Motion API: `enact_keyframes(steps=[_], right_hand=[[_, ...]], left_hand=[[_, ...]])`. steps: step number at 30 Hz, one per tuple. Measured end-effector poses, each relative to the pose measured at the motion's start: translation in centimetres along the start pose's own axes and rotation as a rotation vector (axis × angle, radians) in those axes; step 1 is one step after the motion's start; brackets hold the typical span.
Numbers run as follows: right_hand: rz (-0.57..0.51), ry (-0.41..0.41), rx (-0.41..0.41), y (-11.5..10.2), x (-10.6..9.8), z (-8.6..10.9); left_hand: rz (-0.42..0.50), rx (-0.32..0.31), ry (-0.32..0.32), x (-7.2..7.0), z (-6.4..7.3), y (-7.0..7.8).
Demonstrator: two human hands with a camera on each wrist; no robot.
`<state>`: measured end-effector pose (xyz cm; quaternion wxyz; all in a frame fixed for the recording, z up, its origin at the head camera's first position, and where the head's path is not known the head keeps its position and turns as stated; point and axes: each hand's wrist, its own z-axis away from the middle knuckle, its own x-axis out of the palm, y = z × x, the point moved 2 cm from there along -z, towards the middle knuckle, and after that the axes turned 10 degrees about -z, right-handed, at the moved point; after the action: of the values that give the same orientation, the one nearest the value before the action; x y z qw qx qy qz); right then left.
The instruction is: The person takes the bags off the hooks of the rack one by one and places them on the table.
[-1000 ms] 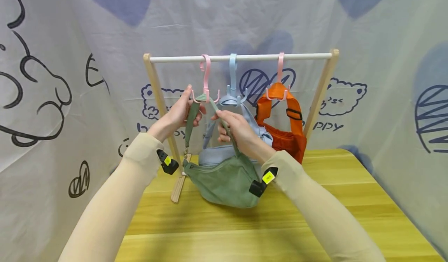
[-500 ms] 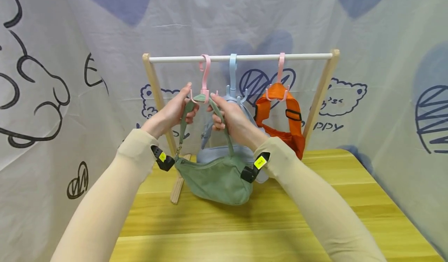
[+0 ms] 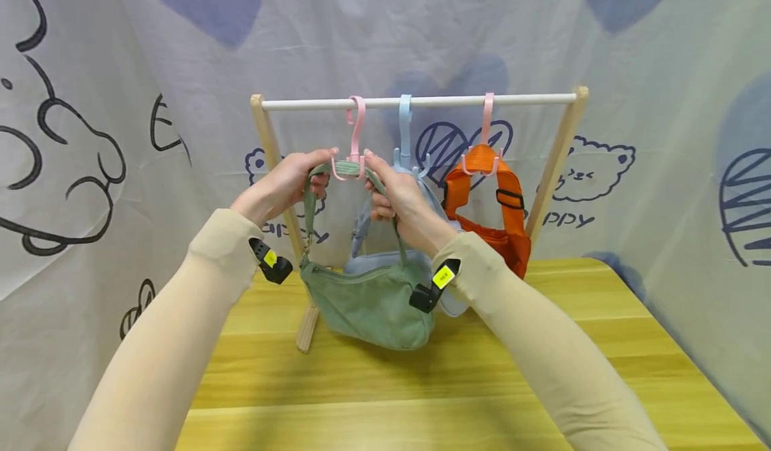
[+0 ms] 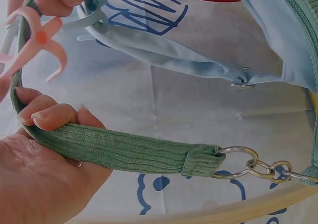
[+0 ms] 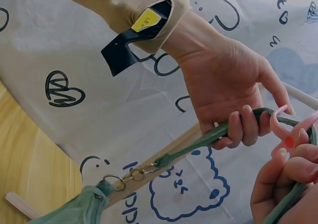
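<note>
A green corduroy shoulder bag [image 3: 367, 310] hangs in front of the rack, its strap [image 4: 129, 147] looped over the prongs of a pink hook [image 3: 356, 133]. Left of that hook, my left hand [image 3: 283, 183] holds the strap, fingers curled round it, as the left wrist view also shows. On the other side my right hand [image 3: 405, 200] pinches the strap close to the prongs, thumb up. Metal rings [image 4: 253, 164] join the strap's left end to the bag. Part of the bag's right end is hidden behind my right wrist camera.
Behind the green bag, a light blue bag [image 3: 376, 261] hangs from a blue hook [image 3: 405, 126]. To the right, an orange bag [image 3: 512, 237] hangs from another pink hook [image 3: 487, 120]. The white rail [image 3: 446, 102] sits on wooden posts above the wood-grain table [image 3: 373, 404].
The green bag has shifted left and slightly up. My left hand has moved outward with the strap, and my right hand has come up closer to the prongs, so the strap spreads wider.
</note>
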<state>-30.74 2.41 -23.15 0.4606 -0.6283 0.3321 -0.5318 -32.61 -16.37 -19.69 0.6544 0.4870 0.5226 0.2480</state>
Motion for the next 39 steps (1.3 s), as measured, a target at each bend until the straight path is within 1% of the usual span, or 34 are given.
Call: enact_keyframes(steps=[2,5,7,9,13,17,20,23,29,34,36,39], right_hand=[[-0.001,0.022,-0.005,-0.1,0.2,0.0],[-0.01,0.045,-0.011,-0.2,0.4,0.1],[-0.016,0.059,-0.015,-0.3,0.5,0.1],[-0.021,0.071,-0.018,-0.3,0.6,0.2],[-0.01,0.079,-0.04,-0.4,0.7,0.3],[0.028,0.066,-0.081,-0.5,0.7,0.4],[0.056,0.066,-0.102,-0.5,0.8,0.4],[0.076,0.071,-0.107,-0.5,0.9,0.4],[0.106,0.072,-0.12,-0.5,1.1,0.3],[0.133,0.069,-0.13,-0.6,1.3,0.1],[0.158,0.072,-0.133,-0.7,1.3,0.1],[0.21,0.076,-0.153,-0.9,1.4,0.1]], left_hand=[[0.014,0.005,0.009,-0.1,0.1,0.4],[-0.01,0.018,0.028,-0.4,0.1,0.8],[-0.064,0.024,0.049,-0.5,0.2,1.1],[-0.144,0.021,0.081,-0.6,0.3,1.3],[-0.264,0.038,0.148,-0.7,0.6,1.7],[-0.373,0.089,0.221,-0.5,0.8,1.9],[-0.437,0.127,0.27,-0.3,1.1,1.8],[-0.457,0.141,0.292,-0.1,1.4,1.5],[-0.46,0.101,0.287,-0.1,1.9,0.7],[-0.432,0.082,0.264,-0.2,2.1,0.5],[-0.409,0.077,0.256,-0.2,2.1,0.5],[-0.388,0.071,0.26,-0.3,2.2,0.7]])
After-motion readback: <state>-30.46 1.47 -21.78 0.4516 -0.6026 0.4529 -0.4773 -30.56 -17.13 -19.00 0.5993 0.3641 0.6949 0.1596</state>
